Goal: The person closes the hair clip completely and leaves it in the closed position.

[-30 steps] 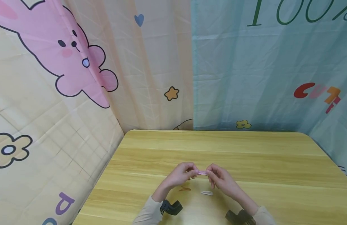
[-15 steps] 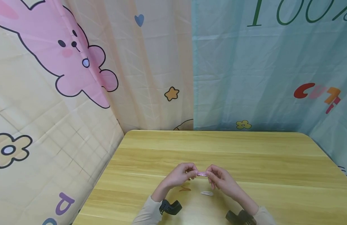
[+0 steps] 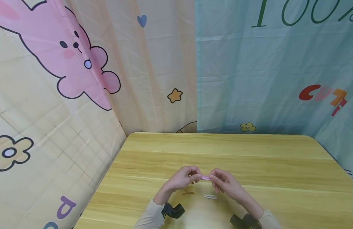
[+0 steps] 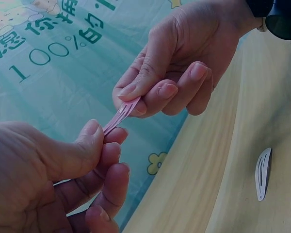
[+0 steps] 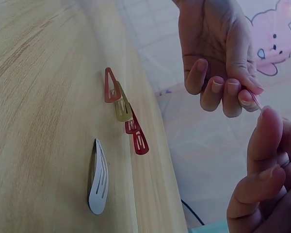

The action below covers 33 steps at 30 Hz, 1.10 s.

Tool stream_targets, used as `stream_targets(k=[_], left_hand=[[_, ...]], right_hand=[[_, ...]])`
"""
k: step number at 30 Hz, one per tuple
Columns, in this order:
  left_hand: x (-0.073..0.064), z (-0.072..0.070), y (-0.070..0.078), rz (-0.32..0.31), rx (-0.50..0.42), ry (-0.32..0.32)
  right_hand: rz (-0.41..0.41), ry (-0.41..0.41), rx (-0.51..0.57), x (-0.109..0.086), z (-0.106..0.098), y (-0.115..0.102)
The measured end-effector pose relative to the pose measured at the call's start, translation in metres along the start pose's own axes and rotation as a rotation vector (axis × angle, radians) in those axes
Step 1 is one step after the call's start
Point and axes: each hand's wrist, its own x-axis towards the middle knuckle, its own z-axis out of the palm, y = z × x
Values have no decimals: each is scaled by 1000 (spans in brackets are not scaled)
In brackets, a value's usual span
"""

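Observation:
A pink snap hair clip (image 4: 120, 116) is held in the air between both hands, above the wooden table. My left hand (image 3: 182, 178) pinches one end with thumb and forefinger. At the other end, the thumb and forefinger of my right hand (image 3: 227, 184) pinch it too; this hand's other fingers are loosely bent. The fingertips cover both ends of the clip. On the table below lies a white snap hair clip (image 5: 99, 179), and apart from it several overlapping hair clips: an orange-red one (image 5: 106, 90), a yellowish one (image 5: 120, 110) and red ones (image 5: 141, 143).
The wooden table (image 3: 222, 149) reaches back to printed curtains (image 3: 165, 63) that hang behind it and along its left and right sides. Each wrist wears a black camera mount, the left one (image 3: 173, 211) and the right one (image 3: 245, 221).
Both hands, still pinching the pink hair clip, have sunk by a very small amount. The clips on the table have stayed where they were.

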Motion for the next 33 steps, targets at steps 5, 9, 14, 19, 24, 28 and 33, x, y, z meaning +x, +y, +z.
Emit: stream_targets(k=[5,9,14,19,24,28,33], left_hand=[[5,-2,-14,0,-61,-26],[4,-3,-14,-8,-91,-43],[6,-3,-17,-25,-97,-50],[7,-3,-18,-37,-112,-58],[7,-3,-18,-40,-116,-52],[7,-4,-18,-33,-94,-40],[5,-4,-16,-34,-85,-34]], right_hand=[[0,-17,26,0,0,-2],[-3,-27,40,-1,0,-3],[15,-31,51,-1,-2,-2],[4,-61,87,0,-2,-1],[16,-55,101,0,-1,-3],[54,-10,74,0,1,-5],[95,21,53,0,3,-6]])
